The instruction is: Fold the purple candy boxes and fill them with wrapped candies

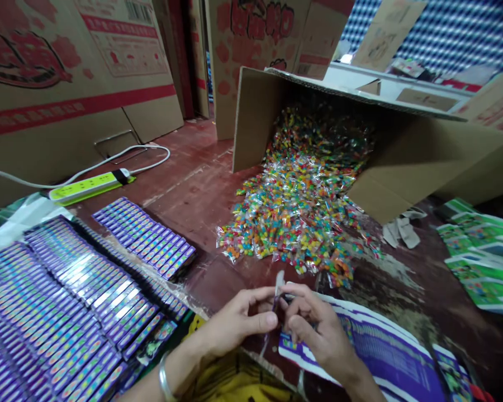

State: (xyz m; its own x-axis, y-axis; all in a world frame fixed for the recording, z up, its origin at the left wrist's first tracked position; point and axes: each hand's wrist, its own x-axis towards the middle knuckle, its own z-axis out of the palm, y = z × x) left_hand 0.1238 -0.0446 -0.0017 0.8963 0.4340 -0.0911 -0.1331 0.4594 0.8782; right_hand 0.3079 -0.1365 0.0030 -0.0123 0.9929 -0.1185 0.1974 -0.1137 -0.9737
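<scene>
In front of my body, my left hand (245, 318) is closed on a thin small carton (279, 281), seen nearly edge-on between thumb and fingers. My right hand (316, 329) meets it from the other side, fingers curled in at its edge; its exact grip is partly hidden. Under and beside my right hand lies a fanned stack of flat purple-and-white cartons (396, 352). Just beyond both hands, a pile of small clear bags of coloured candy (293, 206) spills from a cardboard box (427, 162) lying on its side.
Rows of purple filled boxes (88, 285) stand at left, with a smaller block of boxes (145, 237) behind. A green-and-white power strip (90, 187) with a white cable lies beyond them. Green printed packs (482, 257) sit at right. Large cartons (75, 72) rise at the back.
</scene>
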